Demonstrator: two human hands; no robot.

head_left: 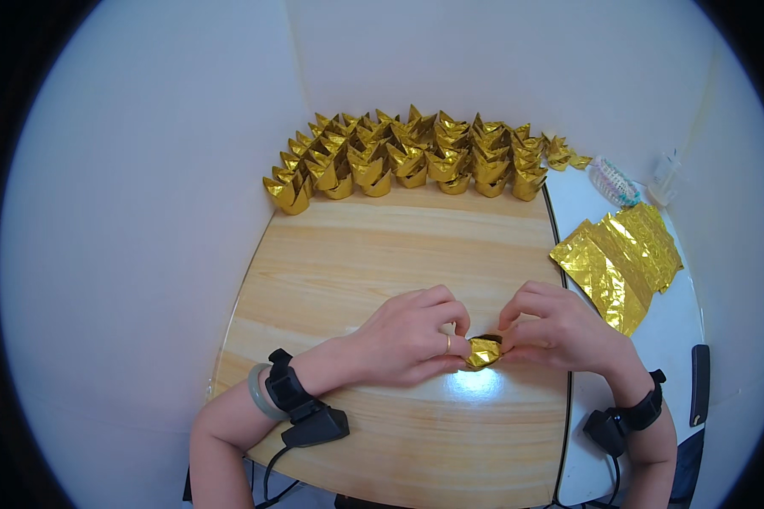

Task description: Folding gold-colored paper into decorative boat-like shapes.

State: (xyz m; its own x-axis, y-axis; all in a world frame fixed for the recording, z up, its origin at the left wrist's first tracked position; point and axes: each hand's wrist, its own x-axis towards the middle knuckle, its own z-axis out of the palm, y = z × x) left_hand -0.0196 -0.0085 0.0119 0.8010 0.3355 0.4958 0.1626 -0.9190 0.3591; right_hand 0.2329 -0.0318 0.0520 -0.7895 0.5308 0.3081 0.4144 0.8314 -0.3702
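Between my two hands, above the wooden table (356,246), is a small folded gold foil paper piece (485,351). My left hand (412,335) pinches its left end between thumb and fingers, with a ring on one finger. On the other side, the fingertips of my right hand (556,331) close on its right end. The piece looks shaped into a shallow cup with a dark inner side; its underside is hidden.
Rows of folded gold paper ingots (407,161) stand along the table's far edge. To the right, a white surface (594,416) carries a stack of gold foil sheets (624,263), a patterned oval item (613,182), a clear plastic container (665,178) and a black strip (699,386).
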